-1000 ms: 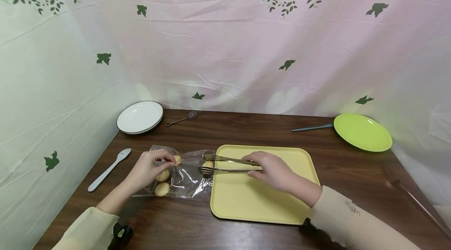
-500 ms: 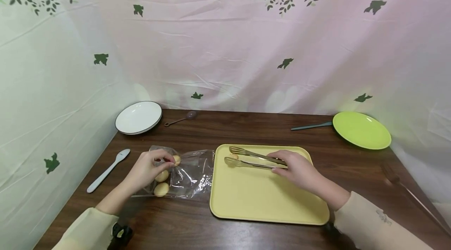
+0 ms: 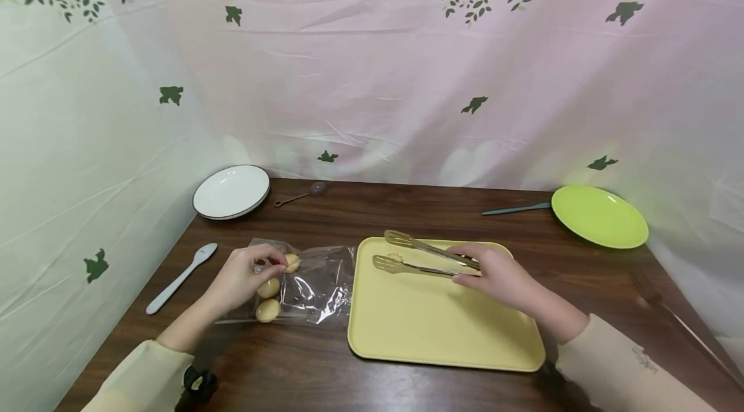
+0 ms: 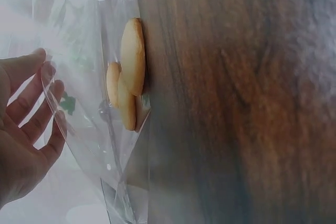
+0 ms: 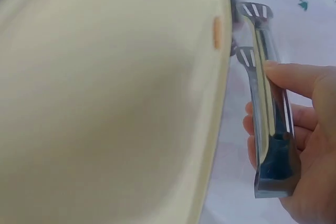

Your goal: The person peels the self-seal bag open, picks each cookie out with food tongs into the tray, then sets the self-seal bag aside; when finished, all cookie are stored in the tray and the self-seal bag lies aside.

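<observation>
My left hand [image 3: 241,278] pinches the edge of a clear plastic bag [image 3: 316,279] that lies on the table. Several round golden cookies [image 3: 268,310] are in the bag; the left wrist view shows the cookies [image 4: 133,59] bunched beyond the raised film. Over the yellow tray [image 3: 436,328], my right hand [image 3: 496,278] holds metal tongs [image 3: 427,250] with slotted ends. The tongs' arms stand apart. One cookie [image 3: 396,257] lies on the tray near its far left corner, partly behind the tongs. In the right wrist view this cookie [image 5: 217,32] sits apart from the tongs [image 5: 270,103].
At the back left are a white dish [image 3: 231,192] and a small dark spoon [image 3: 302,194]. A pale blue knife [image 3: 181,278] lies left of the bag. A green plate [image 3: 599,216] rests on a dark blue utensil [image 3: 514,209]. A copper-coloured fork [image 3: 688,328] lies far right.
The tongs have moved right from the bag's mouth to above the tray, and have spread. The cookie they held now lies on the tray. My left hand has stayed at the bag.
</observation>
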A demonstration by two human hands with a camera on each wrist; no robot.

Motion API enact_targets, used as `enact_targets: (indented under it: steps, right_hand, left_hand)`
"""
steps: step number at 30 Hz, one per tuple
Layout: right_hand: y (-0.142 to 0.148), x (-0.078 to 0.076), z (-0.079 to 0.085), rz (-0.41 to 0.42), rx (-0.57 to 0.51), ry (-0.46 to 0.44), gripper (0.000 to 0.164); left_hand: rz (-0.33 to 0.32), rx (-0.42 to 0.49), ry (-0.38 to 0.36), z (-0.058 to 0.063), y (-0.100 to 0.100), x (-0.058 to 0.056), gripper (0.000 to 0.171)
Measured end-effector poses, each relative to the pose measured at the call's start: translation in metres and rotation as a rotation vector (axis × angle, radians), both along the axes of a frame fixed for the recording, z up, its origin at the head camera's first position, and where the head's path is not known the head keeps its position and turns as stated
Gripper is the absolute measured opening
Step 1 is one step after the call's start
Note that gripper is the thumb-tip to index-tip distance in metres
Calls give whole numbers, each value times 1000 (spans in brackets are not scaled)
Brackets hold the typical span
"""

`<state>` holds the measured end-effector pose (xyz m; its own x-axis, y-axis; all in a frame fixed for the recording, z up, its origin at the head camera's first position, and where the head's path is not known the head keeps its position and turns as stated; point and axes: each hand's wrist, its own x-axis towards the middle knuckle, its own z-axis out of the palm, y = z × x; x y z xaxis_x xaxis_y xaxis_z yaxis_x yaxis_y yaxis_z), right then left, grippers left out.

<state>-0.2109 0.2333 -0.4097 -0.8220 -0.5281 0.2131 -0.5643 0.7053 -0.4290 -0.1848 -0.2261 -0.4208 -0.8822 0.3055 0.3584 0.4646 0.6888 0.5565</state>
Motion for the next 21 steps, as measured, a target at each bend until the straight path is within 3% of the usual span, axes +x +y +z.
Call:
enact_targets:
  steps: [8, 21]
  right_hand:
    - [-39, 9, 12, 47, 31, -20, 39]
    - [-108, 11, 5, 142, 156, 36, 39]
  left_hand:
    - [19, 9, -23, 1, 0, 1, 10]
    - [30, -1, -7, 2, 1, 1, 8]
